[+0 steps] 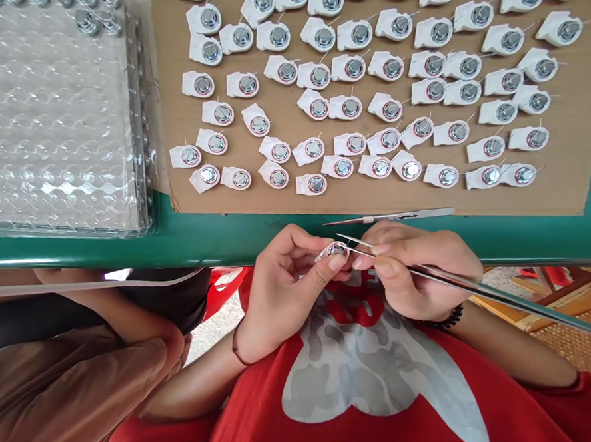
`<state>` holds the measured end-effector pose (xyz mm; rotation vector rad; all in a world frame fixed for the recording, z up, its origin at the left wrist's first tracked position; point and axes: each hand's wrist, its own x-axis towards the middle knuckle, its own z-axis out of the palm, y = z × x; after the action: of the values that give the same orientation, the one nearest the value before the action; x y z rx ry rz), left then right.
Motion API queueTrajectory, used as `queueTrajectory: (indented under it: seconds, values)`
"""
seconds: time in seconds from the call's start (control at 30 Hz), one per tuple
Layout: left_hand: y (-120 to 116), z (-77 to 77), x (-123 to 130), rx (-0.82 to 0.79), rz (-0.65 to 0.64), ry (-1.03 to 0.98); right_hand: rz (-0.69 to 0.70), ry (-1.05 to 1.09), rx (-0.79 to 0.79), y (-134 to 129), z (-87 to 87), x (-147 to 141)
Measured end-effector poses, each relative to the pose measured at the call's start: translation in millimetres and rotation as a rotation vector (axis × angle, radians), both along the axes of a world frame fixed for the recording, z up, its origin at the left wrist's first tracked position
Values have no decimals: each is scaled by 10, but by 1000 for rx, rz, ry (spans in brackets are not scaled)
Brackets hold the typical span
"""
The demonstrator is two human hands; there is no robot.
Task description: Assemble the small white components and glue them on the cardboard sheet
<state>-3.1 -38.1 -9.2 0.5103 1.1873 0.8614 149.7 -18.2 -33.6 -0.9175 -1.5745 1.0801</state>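
Observation:
My left hand (292,284) pinches a small white part with a round silver disc and red ring (337,249) between thumb and fingers. In my right hand (418,267) is a pair of long metal tweezers (444,275), whose two slightly parted tips reach the held part from the right. Whether the tips grip anything, such as the thin wire, is too small to tell. Just beyond my hands, a second pair of tweezers (410,214) lies along the front edge of the cardboard. Several similar white parts with silver discs (311,184) lie in loose rows on that cardboard.
The brown cardboard sheet (568,184) rests on a green table (196,237). Stacked clear plastic trays (54,129) stand at the left, with several silver discs (87,21) in the far pockets. Another person's arm (115,312) is at the left, below the table edge.

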Motion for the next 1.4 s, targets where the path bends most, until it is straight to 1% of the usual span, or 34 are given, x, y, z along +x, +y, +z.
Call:
queueTrajectory:
  seconds: [0.1,0.2,0.3,0.43,0.57,0.67,0.83,1.17,1.4]
  values:
    - [14,14,20,-7,9,48,-15,-30,47,-21,-27,2]
    - [28,27,34,-20,6,100,-38,-75,139,-20,-25,4]
    - [27,31,39,-16,-8,138,-4,-173,223,-5,-6,-1]
    - [17,33,42,-14,-3,146,6,-295,286,1,4,-10]
    - [29,39,54,-15,13,130,-21,-314,366,-14,-11,-11]
    - [45,41,56,-18,18,131,-42,-307,382,-20,-18,-13]
    - [45,48,49,-19,24,109,-35,-297,397,4,-15,-5]
    - [39,40,52,-22,6,134,-7,-324,379,10,-5,-5]
    - [47,35,56,-18,6,128,-1,-305,359,3,3,1]
